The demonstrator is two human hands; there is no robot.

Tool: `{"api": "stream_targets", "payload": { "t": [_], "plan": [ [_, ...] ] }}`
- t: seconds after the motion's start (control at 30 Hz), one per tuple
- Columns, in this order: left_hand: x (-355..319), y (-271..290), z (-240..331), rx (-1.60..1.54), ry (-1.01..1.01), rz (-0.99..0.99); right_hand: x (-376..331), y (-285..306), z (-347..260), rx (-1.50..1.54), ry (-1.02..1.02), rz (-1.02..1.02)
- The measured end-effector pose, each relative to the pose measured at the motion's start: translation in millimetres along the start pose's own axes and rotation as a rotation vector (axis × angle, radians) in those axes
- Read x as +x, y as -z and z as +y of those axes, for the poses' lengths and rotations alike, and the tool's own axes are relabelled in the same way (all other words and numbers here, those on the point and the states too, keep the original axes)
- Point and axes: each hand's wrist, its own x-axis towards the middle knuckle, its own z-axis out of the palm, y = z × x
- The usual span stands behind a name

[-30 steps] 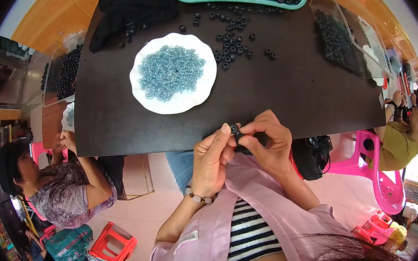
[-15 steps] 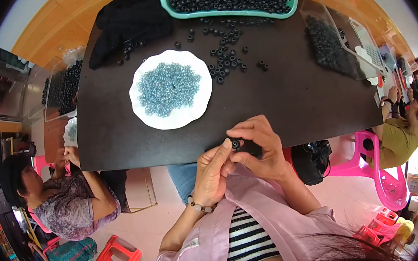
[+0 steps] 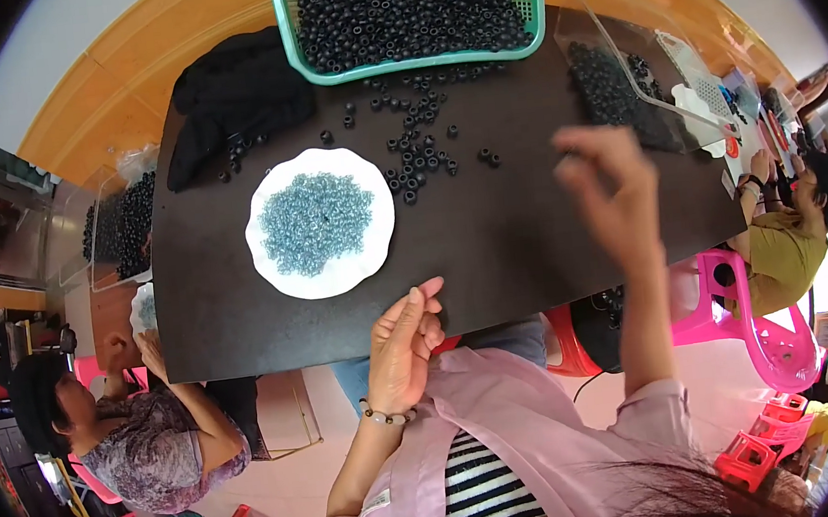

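Observation:
Over the right part of the dark table, my right hand [image 3: 617,194] is raised, blurred by motion. Its thumb and fingers are closed, and a small dark spot between the tips looks like a black bead [image 3: 570,154]. By the near table edge, my left hand [image 3: 405,349] has its thumb pressed to the index finger; anything in that pinch is too small to make out. Ahead of my left hand lies a white scalloped plate [image 3: 327,285], heaped with tiny clear blue-grey beads [image 3: 315,218]. Loose black beads [image 3: 415,164] are scattered beyond it.
A green basket [image 3: 416,67] full of black beads stands at the far side. Black cloth [image 3: 238,91] lies far left. At the right is a clear plastic bin [image 3: 654,106] with black beads. One person [image 3: 156,423] sits left, another [image 3: 792,252] right.
My hands have separated. The right one has swung forward and right toward the clear bin, while the left has stayed near the table edge. The black bead has left my left fingers.

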Motion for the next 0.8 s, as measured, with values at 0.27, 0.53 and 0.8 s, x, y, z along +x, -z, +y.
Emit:
{"api": "stream_targets", "payload": {
  "t": [0.27, 0.53, 0.8],
  "plan": [
    [3, 3, 1, -0.081, 0.038, -0.052, 84, 67, 138, -0.586, -0.233, 0.167],
    [3, 4, 2, -0.038, 0.035, -0.072, 46, -29, 58, -0.054, 0.11, 0.088],
    [4, 3, 0, -0.043, 0.043, -0.071, 16, -73, 63, -0.084, 0.008, -0.296]
  ]
}}
